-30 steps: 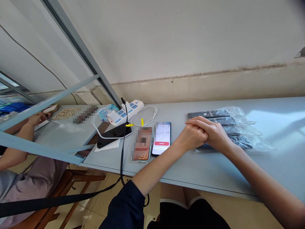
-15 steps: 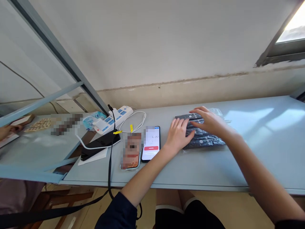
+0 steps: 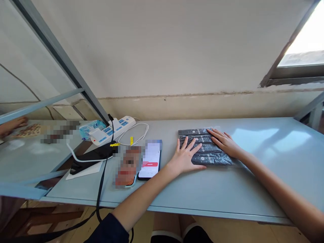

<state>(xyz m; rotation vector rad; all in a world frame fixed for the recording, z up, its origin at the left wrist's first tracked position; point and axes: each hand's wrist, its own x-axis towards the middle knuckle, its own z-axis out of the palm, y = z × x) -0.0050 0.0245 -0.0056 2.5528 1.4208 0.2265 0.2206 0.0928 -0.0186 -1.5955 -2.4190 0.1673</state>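
A dark patterned item, folded in ridges inside a clear plastic bag point(image 3: 211, 148), lies flat on the light blue desk point(image 3: 202, 192). What the item is, I cannot make out. My left hand point(image 3: 186, 158) rests on the bag's left side, its fingers spread, with the thumb reaching along the near edge. On the far right part of the bag, my right hand point(image 3: 226, 143) lies flat with fingers stretched out. Neither hand grips anything.
Left of the bag lie a lit phone point(image 3: 150, 162) and a second phone point(image 3: 130, 180), partly blurred. Beyond them are a white power strip point(image 3: 124, 125), a white cable point(image 3: 144, 132) and a black device point(image 3: 88, 159). A black strap point(image 3: 100, 189) hangs over the desk edge. Another person's hand point(image 3: 15, 124) shows far left.
My right hand has come down from above the bag onto its right side. My left hand's fingers have spread wider across the left side. The camera view has shifted a little.
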